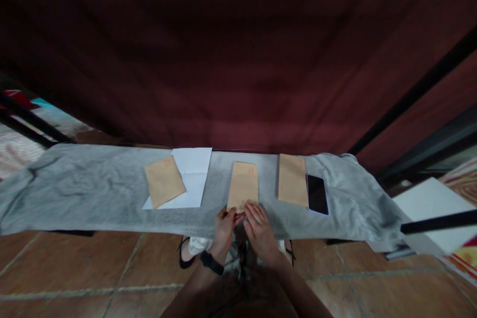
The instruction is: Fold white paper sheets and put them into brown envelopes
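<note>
A brown envelope [243,184] lies upright in the middle of the grey cloth [85,194]. My left hand [224,226], with a black wristband, pinches its near edge, fingers curled together. My right hand [259,226] rests beside it on the same near edge, fingers bent down onto the envelope. A second brown envelope [164,180] lies tilted on a white sheet [194,169] to the left. A third brown envelope [292,179] lies to the right.
A black phone [317,194] lies just right of the third envelope. Dark red fabric [238,59] hangs behind the cloth-covered surface. A white board [432,208] and a black bar stand at the right. The floor below is terracotta tile.
</note>
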Demonstrator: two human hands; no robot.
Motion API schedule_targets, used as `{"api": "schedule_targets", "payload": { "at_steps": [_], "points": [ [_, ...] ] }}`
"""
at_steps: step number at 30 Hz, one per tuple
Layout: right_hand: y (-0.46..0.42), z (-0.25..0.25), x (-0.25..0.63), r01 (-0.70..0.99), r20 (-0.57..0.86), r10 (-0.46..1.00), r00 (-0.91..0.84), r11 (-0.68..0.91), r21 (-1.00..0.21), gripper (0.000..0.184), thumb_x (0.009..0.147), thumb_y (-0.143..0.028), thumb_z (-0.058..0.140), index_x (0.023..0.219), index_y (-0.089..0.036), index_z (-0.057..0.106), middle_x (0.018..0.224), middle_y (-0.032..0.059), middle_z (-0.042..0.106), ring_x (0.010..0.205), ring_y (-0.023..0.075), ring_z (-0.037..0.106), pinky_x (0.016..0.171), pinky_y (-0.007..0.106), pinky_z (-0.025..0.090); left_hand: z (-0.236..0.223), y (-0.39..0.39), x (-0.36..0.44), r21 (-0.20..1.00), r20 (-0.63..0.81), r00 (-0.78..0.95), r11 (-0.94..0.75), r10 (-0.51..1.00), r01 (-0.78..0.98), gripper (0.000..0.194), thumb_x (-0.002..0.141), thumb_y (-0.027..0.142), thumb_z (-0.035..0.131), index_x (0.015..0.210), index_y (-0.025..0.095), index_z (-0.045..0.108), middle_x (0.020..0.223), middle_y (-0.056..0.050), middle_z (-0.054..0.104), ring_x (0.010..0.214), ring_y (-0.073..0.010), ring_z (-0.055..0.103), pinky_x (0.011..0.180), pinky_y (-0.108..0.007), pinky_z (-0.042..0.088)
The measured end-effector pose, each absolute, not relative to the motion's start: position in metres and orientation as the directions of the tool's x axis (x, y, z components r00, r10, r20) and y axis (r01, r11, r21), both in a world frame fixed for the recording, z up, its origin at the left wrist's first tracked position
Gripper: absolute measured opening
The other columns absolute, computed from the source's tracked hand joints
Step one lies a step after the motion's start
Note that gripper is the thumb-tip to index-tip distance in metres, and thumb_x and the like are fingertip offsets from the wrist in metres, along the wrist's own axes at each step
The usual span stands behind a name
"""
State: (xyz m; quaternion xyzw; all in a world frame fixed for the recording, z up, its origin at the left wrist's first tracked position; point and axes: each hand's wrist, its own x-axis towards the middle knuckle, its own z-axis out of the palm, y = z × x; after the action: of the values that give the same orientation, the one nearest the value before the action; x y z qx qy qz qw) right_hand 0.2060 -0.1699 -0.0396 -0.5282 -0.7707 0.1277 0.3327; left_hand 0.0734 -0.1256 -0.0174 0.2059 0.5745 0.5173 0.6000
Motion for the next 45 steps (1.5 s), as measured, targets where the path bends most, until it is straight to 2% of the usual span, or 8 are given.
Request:
{"api": "schedule_targets", "payload": {
  "at_steps": [5,9,12,15,18,24,36,45],
  "points": [
    [-0.177,-0.056,0.210,0.819,0.313,0.914,-0.260,0.380,-0.430,0.048,0.107,-0.027,0.039,0.153,-0.018,0.047,0.156,0.0087,0.051,0.145,0.0209,0.046,0.123,0.047,0.036,-0.024,-0.136,0.058,0.855,-0.495,-0.082,0.469,0.865,-0.223,0.043,0.066,0.052,0.085,0.076,0.017,0.062,0.059,-0.003,0.069,0.051,-0.0180,0.068,0.051,-0.027,0.056],
    [-0.181,-0.060,0.211,0.855,0.323,0.916,-0.238,0.355,-0.378,0.048,0.106,-0.025,0.041,0.153,-0.022,0.048,0.155,0.0064,0.052,0.146,0.0200,0.046,0.125,0.045,0.033,-0.026,-0.145,0.044,0.914,-0.276,-0.035,0.274,0.960,0.300,0.053,0.090,0.068,0.053,0.070,0.020,0.061,0.055,-0.001,0.062,0.045,-0.0165,0.060,0.047,-0.028,0.051],
    [-0.182,-0.063,0.208,0.880,0.322,0.920,-0.223,0.332,-0.340,0.048,0.104,-0.024,0.042,0.152,-0.023,0.049,0.155,0.0066,0.052,0.145,0.0212,0.046,0.125,0.048,0.031,-0.027,-0.147,0.048,0.765,0.108,0.124,-0.162,0.986,0.623,0.044,0.104,0.046,0.036,0.099,0.020,0.071,0.093,-0.009,0.077,0.087,-0.0216,0.074,0.082,-0.035,0.060],
    [-0.183,-0.069,0.206,0.899,0.332,0.916,-0.223,0.326,-0.293,0.051,0.104,-0.020,0.038,0.153,-0.021,0.047,0.157,0.0070,0.049,0.147,0.0215,0.043,0.125,0.049,0.029,-0.032,-0.145,0.056,0.436,0.251,0.382,-0.456,0.889,0.775,0.044,0.106,0.035,0.037,0.141,0.018,0.057,0.145,-0.013,0.061,0.137,-0.0232,0.055,0.113,-0.043,0.047],
    [-0.184,-0.074,0.208,0.905,0.366,0.897,-0.246,0.348,-0.245,0.055,0.101,-0.016,0.039,0.156,-0.018,0.043,0.159,0.0079,0.047,0.149,0.0217,0.041,0.126,0.048,0.026,-0.042,-0.147,0.054,0.200,0.232,0.497,-0.541,0.836,0.817,0.059,0.104,0.041,0.045,0.156,0.014,0.040,0.160,-0.015,0.044,0.150,-0.0259,0.039,0.120,-0.047,0.039],
    [-0.188,-0.079,0.216,0.914,0.392,0.894,-0.219,0.328,-0.238,0.058,0.099,-0.018,0.043,0.158,-0.018,0.040,0.158,0.0096,0.047,0.147,0.0236,0.044,0.125,0.046,0.030,-0.059,-0.160,0.035,0.083,0.279,0.473,-0.512,0.836,0.855,0.066,0.104,0.043,0.043,0.159,0.009,0.032,0.162,-0.019,0.040,0.152,-0.0276,0.035,0.120,-0.046,0.038],
    [-0.192,-0.064,0.216,0.903,0.367,0.904,-0.217,0.329,-0.276,0.060,0.102,-0.026,0.043,0.161,-0.018,0.033,0.157,0.0116,0.049,0.148,0.0256,0.043,0.124,0.049,0.034,-0.030,-0.038,0.099,0.216,0.113,0.447,-0.461,0.888,0.861,0.058,0.107,0.040,0.031,0.159,0.015,0.034,0.164,-0.017,0.038,0.155,-0.0300,0.029,0.123,-0.059,0.023],
    [-0.189,-0.065,0.218,0.914,0.379,0.889,-0.256,0.350,-0.204,0.059,0.103,-0.026,0.046,0.161,-0.022,0.034,0.159,0.0110,0.046,0.146,0.0257,0.046,0.120,0.048,0.038,0.011,-0.011,0.108,0.293,0.120,0.455,-0.469,0.882,0.833,0.040,0.098,0.039,0.066,0.131,0.018,0.060,0.131,-0.010,0.062,0.110,-0.0242,0.065,0.092,-0.046,0.058]
  ]
}}
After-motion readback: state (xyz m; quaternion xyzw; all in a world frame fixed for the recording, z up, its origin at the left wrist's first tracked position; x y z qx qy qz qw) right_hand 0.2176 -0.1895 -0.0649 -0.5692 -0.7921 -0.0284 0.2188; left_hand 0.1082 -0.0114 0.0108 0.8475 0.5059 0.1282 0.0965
